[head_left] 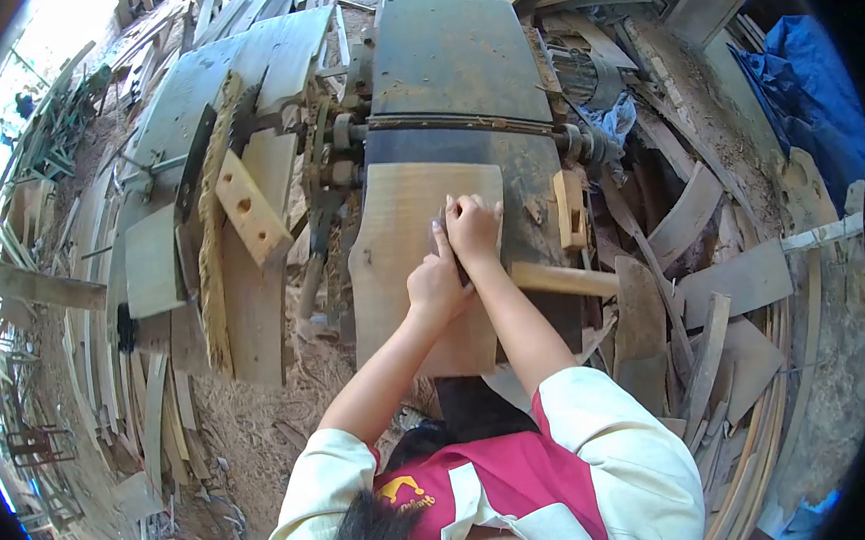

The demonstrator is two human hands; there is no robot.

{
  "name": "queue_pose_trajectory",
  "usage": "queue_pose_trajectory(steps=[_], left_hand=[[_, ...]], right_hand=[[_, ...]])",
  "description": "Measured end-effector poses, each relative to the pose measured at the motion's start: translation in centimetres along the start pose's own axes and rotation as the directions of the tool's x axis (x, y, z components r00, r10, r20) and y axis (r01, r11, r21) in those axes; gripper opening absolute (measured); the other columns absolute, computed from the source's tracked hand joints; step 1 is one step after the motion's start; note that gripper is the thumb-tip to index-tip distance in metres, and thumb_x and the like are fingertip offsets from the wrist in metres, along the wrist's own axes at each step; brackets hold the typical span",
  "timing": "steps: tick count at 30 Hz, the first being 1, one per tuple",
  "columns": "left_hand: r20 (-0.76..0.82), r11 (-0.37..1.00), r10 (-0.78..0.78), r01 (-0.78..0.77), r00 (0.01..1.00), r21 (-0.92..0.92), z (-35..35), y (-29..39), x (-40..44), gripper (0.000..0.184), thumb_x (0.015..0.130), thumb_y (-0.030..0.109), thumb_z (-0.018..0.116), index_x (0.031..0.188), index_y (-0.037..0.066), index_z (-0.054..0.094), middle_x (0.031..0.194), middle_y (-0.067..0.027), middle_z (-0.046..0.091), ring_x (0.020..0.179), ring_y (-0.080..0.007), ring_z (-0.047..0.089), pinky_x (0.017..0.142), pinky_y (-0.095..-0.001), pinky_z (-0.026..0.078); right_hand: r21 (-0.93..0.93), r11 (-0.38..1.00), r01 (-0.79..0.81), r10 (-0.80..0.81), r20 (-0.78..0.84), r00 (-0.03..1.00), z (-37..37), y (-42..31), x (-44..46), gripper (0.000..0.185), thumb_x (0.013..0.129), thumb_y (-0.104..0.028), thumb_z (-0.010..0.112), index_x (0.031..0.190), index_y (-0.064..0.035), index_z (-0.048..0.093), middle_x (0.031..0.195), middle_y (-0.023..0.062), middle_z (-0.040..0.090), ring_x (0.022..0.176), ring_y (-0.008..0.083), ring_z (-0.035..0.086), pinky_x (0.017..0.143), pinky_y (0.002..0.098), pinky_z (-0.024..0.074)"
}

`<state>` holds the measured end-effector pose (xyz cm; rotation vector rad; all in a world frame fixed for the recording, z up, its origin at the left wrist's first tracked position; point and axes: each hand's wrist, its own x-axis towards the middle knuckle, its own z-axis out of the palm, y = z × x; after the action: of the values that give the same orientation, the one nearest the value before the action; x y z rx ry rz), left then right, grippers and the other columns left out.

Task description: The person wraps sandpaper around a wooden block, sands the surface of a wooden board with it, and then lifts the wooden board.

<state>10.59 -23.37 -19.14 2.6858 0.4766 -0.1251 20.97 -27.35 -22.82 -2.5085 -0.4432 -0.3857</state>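
A wide, pale wooden board [417,196] lies flat on the dark metal bed of a woodworking machine in front of me. My right hand [474,229] is closed in a fist over the board's right part. Just below and to its left, my left hand [436,288] is curled, with its index finger stretched along a narrow dark thing between the hands. My fingers cover most of that thing, so its kind does not show. To the right of my forearm, a pale wooden handle [569,280] lies across the machine's edge.
A slotted wooden block [571,210] sits on the bed's right side. Left stands another worktable [228,69] with a block with holes [251,210] and a rough-edged strip [215,285]. A motor [580,77], offcuts [734,284] and a blue tarp [806,83] are at right. Sawdust covers the floor.
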Motion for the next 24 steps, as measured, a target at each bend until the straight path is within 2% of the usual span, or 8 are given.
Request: queue_pose_trajectory(steps=[2, 5, 9, 12, 14, 18, 21, 24], left_hand=[[-0.007, 1.000, -0.007, 0.007, 1.000, 0.000, 1.1, -0.4, -4.6, 0.103, 0.066, 0.049, 0.063, 0.135, -0.008, 0.012, 0.076, -0.0171, 0.060, 0.060, -0.0262, 0.062, 0.051, -0.0351, 0.050], [-0.070, 1.000, 0.006, -0.007, 0.998, -0.005, 2.6, -0.8, -10.7, 0.106, 0.065, 0.051, 0.063, 0.135, -0.009, 0.011, 0.074, -0.0175, 0.060, 0.056, -0.0260, 0.061, 0.046, -0.0346, 0.049], [-0.037, 0.997, 0.063, -0.065, 0.997, -0.050, 3.0, -0.5, -15.1, 0.107, 0.064, 0.050, 0.064, 0.132, -0.014, 0.012, 0.070, -0.0186, 0.060, 0.053, -0.0276, 0.060, 0.045, -0.0361, 0.049], [-0.069, 0.990, 0.138, -0.139, 0.988, -0.010, 3.2, -0.3, -15.0, 0.108, 0.064, 0.052, 0.064, 0.131, -0.015, 0.013, 0.069, -0.0183, 0.060, 0.052, -0.0269, 0.060, 0.045, -0.0357, 0.049], [0.019, 0.993, 0.109, -0.108, 0.994, -0.038, 2.9, 0.0, -14.3, 0.109, 0.064, 0.054, 0.063, 0.130, -0.017, 0.012, 0.068, -0.0172, 0.061, 0.052, -0.0257, 0.061, 0.045, -0.0355, 0.049], [0.052, 0.991, 0.136, -0.136, 0.989, -0.018, 2.4, -0.1, -11.9, 0.111, 0.064, 0.055, 0.063, 0.130, -0.018, 0.011, 0.066, -0.0155, 0.061, 0.053, -0.0246, 0.061, 0.045, -0.0350, 0.049], [0.039, 0.986, 0.156, -0.153, 0.987, -0.060, 1.4, 0.3, -8.2, 0.110, 0.064, 0.054, 0.063, 0.131, -0.017, 0.011, 0.066, -0.0151, 0.061, 0.053, -0.0252, 0.061, 0.046, -0.0353, 0.049], [0.062, 0.990, 0.126, -0.121, 0.990, -0.072, 0.9, 0.6, -3.1, 0.110, 0.063, 0.052, 0.064, 0.131, -0.016, 0.011, 0.066, -0.0152, 0.061, 0.054, -0.0261, 0.061, 0.048, -0.0362, 0.049]], right_hand=[[-0.051, 0.998, 0.027, -0.025, 0.043, 0.999, -2.4, -1.0, -4.3, 0.027, 0.085, -0.027, 0.051, 0.067, -0.0077, 0.059, 0.075, 0.0091, 0.059, 0.073, 0.0291, 0.057, 0.094, 0.0606, 0.0259], [0.011, 1.000, 0.026, -0.027, 0.036, 0.999, -4.3, -1.1, -10.3, 0.028, 0.085, -0.028, 0.052, 0.066, -0.0085, 0.057, 0.074, 0.0080, 0.059, 0.075, 0.0280, 0.057, 0.095, 0.0601, 0.0250], [0.015, 1.000, 0.007, -0.008, 0.035, 0.999, -6.2, -1.0, -14.5, 0.028, 0.084, -0.029, 0.053, 0.065, -0.0092, 0.055, 0.073, 0.0074, 0.058, 0.077, 0.0273, 0.056, 0.094, 0.0608, 0.0244], [-0.017, 1.000, -0.025, 0.025, 0.027, 0.999, -6.3, -0.5, -14.5, 0.028, 0.084, -0.029, 0.053, 0.063, -0.0097, 0.054, 0.073, 0.0070, 0.058, 0.078, 0.0276, 0.055, 0.093, 0.0613, 0.0249], [0.050, 0.999, 0.003, -0.008, 0.102, 0.995, -5.8, 0.0, -13.8, 0.028, 0.085, -0.029, 0.052, 0.067, -0.0080, 0.056, 0.074, 0.0085, 0.058, 0.079, 0.0290, 0.056, 0.089, 0.0610, 0.0280], [0.033, 0.998, -0.051, 0.047, 0.108, 0.993, -5.5, -0.1, -11.8, 0.028, 0.084, -0.029, 0.053, 0.064, -0.0099, 0.055, 0.073, 0.0062, 0.058, 0.079, 0.0276, 0.056, 0.091, 0.0623, 0.0263], [-0.031, 0.998, -0.058, 0.060, 0.057, 0.997, -4.4, 0.4, -8.3, 0.027, 0.084, -0.028, 0.052, 0.064, -0.0099, 0.056, 0.072, 0.0068, 0.058, 0.078, 0.0274, 0.057, 0.093, 0.0605, 0.0273], [-0.154, 0.988, 0.013, -0.013, 0.005, 1.000, -2.4, 1.2, -3.4, 0.027, 0.084, -0.028, 0.051, 0.064, -0.0095, 0.057, 0.071, 0.0073, 0.060, 0.072, 0.0277, 0.058, 0.096, 0.0563, 0.0280]])
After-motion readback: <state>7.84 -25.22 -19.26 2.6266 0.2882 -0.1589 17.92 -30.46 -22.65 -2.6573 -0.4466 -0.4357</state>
